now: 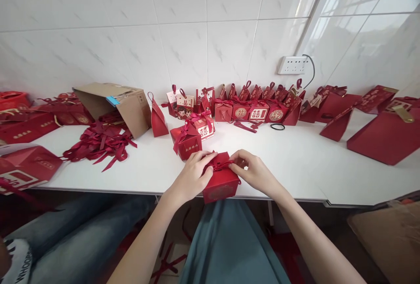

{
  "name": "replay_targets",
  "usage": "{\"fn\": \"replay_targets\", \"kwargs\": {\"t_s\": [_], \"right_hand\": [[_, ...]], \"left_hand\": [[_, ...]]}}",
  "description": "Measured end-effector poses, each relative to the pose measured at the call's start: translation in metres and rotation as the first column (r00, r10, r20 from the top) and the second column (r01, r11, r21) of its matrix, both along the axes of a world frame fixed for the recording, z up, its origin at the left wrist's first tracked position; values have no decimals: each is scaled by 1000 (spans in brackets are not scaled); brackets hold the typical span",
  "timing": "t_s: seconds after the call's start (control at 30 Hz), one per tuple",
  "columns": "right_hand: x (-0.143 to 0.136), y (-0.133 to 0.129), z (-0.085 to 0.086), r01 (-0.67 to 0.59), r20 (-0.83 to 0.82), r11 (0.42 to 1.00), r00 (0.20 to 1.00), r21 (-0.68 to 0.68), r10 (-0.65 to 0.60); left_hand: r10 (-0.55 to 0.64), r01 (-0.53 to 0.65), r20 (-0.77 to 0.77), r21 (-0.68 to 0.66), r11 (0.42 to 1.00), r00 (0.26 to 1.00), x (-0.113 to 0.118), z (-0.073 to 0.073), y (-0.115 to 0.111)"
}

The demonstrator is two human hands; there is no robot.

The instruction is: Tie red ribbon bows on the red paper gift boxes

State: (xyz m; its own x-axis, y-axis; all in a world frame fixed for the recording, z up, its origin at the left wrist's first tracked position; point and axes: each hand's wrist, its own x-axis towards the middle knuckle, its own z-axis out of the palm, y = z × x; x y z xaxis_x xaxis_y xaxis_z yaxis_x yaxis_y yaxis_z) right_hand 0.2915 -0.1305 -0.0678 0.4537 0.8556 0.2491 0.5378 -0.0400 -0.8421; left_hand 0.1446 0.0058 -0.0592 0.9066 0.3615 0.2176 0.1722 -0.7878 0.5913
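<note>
A red gift box (221,185) stands at the table's front edge, right before me, with a dark red ribbon (219,164) across its top. My left hand (193,174) lies along the box's left side, its thumb and fingers closed on the ribbon at the top. From the right, my right hand (252,168) pinches the ribbon between thumb and bent fingers. Just behind the left hand sits another red box (187,142) with a ribbon on top. Beside it is a red and white box (204,127) with a bow.
A cardboard box (138,109) lies on its side at the left, dark red ribbons (101,142) spilling out. Several small red boxes (241,111) line the wall. Large red boxes (387,135) stand right. A black ring (277,127) lies mid-table. A person's jeans-clad legs (82,231) are at left.
</note>
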Motion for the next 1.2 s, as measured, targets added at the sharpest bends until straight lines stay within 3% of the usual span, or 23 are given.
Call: {"fn": "replay_targets", "kwargs": {"t_s": [0.13, 0.33, 0.5, 0.57, 0.63, 0.7, 0.77, 0.9, 1.0, 1.1, 1.2], "right_hand": [[-1, 0, 3, 0, 9, 998, 1000, 67, 0], [-13, -4, 10, 17, -200, 999, 980, 36, -9], [-16, 5, 7, 88, -69, 994, 994, 70, -83], [-15, 7, 5, 101, -44, 992, 994, 77, -98], [-12, 6, 4, 91, -64, 993, 994, 80, -86], [-10, 3, 4, 80, -94, 995, 993, 68, -73], [-8, 0, 5, 126, -103, 991, 987, 53, -120], [-10, -4, 9, 246, -26, 964, 968, -101, -250], [-11, -2, 10, 228, 21, 950, 973, -215, -229], [-11, 2, 7, 191, -10, 961, 980, -202, -197], [-9, 5, 3, 86, -157, 983, 981, -165, -112]], "left_hand": [[9, -11, -48, -27, 1000, 999, 0, 0, 0], [17, -20, -48, -51, 999, 999, 4, -3, 4], [0, 10, 73, -128, 992, 997, 4, -7, 11], [72, -30, 208, -197, 980, 975, 0, -10, 11], [226, -124, 358, -287, 950, 906, -5, -13, 10], [386, -236, 406, -372, 898, 828, -11, -15, 7], [460, -309, 324, -421, 853, 827, -16, -16, 3], [386, -286, 143, -453, 844, 911, -18, -15, -2], [355, -236, 152, -504, 831, 923, -14, -14, -3], [351, -194, 177, -573, 797, 920, -10, -15, -2], [385, -172, 205, -644, 746, 900, -9, -21, -4]]}}
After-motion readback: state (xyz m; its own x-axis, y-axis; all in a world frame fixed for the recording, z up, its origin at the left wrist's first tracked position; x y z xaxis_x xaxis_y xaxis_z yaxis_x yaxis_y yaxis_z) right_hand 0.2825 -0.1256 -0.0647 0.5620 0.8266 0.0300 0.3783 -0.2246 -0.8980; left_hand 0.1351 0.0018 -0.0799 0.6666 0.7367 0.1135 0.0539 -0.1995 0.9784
